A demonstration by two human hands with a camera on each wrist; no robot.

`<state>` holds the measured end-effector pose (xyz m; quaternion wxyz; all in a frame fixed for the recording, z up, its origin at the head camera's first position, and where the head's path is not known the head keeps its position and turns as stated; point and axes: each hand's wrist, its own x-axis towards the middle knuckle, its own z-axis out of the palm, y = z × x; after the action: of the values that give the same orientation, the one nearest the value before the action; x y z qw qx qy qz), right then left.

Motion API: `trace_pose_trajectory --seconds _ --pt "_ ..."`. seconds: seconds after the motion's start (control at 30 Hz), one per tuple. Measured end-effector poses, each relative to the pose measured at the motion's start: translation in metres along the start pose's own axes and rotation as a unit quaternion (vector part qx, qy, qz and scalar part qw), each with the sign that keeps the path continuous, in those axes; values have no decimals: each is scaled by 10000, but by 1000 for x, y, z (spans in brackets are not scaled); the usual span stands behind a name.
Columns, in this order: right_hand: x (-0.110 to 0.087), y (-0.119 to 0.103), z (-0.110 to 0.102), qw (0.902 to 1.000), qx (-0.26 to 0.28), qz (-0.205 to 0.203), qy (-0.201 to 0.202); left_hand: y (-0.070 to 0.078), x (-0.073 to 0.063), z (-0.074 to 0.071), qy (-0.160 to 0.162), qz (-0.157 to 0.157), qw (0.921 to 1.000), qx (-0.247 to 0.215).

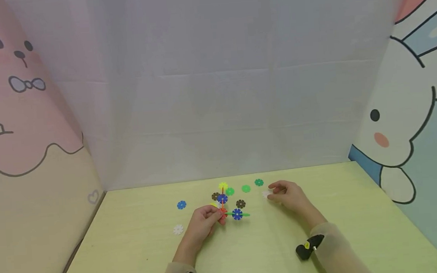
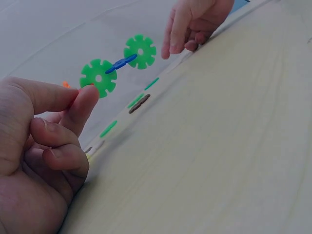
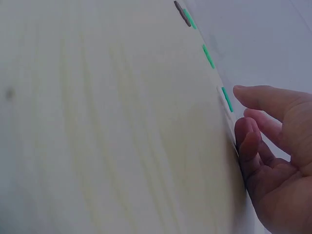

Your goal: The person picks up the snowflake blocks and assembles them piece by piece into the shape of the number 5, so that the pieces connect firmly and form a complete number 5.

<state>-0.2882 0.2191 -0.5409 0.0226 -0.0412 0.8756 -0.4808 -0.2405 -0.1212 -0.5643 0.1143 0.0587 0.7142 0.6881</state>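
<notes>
My left hand (image 1: 204, 223) pinches the red notched disc (image 1: 224, 212) of a joined chain of plastic snowflake discs, held above the table. One branch runs right through two green discs (image 2: 140, 51) with a blue disc (image 2: 121, 64) slotted between them. In the head view, another branch leads away through orange pieces and a dark blue disc (image 1: 222, 199) to a yellow disc (image 1: 223, 186). My right hand (image 1: 289, 196) is low at the table's right side, thumb and fingers apart. Its fingertips are right by a white disc (image 1: 266, 194), which they partly cover.
Loose discs lie on the pale table (image 1: 287, 250): a green one (image 1: 246, 188), a darker green one (image 1: 259, 182), a brown one (image 1: 240, 204), a blue one (image 1: 181, 204) and a white one (image 1: 178, 229). A white curtain (image 1: 215, 90) closes off the back.
</notes>
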Motion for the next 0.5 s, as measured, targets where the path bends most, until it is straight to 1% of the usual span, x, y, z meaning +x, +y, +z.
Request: trace_pose_trajectory --seconds 0.17,0.3,0.5 --pt "4 5 -2 9998 6 173 -113 1 0 1 -14 16 10000 -19" --pt "4 5 0 9992 30 305 -246 1 -1 1 -19 29 10000 -39" --pt "4 4 4 9994 -120 140 -291 1 0 2 -3 13 10000 -35"
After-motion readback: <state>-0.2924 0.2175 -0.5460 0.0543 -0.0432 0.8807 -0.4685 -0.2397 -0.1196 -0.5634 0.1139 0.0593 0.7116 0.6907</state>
